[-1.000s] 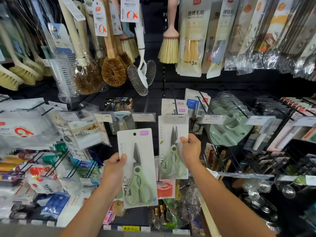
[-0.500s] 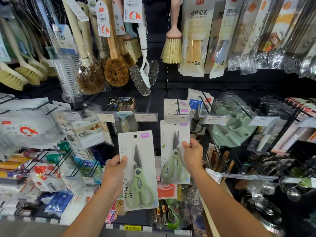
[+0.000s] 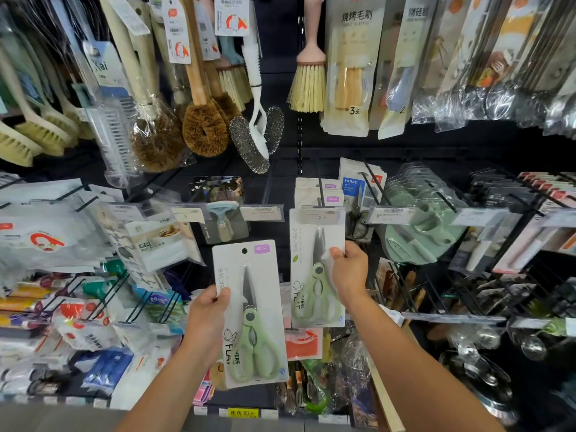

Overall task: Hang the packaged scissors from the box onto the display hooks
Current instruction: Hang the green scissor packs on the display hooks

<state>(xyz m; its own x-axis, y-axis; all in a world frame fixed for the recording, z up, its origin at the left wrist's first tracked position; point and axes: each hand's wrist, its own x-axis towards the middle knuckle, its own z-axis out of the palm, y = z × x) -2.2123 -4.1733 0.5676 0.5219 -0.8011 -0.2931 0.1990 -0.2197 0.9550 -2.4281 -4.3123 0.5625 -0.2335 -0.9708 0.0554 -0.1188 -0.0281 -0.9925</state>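
My left hand (image 3: 208, 319) grips the left edge of a white card pack of green-handled scissors (image 3: 251, 313), held upright in front of the shelf, its hang hole free at the top. My right hand (image 3: 349, 271) pinches the right edge of a second scissors pack (image 3: 313, 269). That pack's top sits behind the price tag (image 3: 318, 216) at the tip of a display hook (image 3: 321, 188). More of the same packs hang further back on this hook. The box is not in view.
Brushes and scrubbers (image 3: 202, 126) hang from the upper row. Bagged goods (image 3: 46, 238) crowd the hooks at left. Green peeler packs (image 3: 417, 229) and dark scissors (image 3: 358, 219) hang just right of the hook. Metal utensils (image 3: 486, 338) lie lower right.
Both packs sit slightly lower and further right in the frame as the view shifted. The right pack stays at the hook's price tag; the left pack stays held in front.
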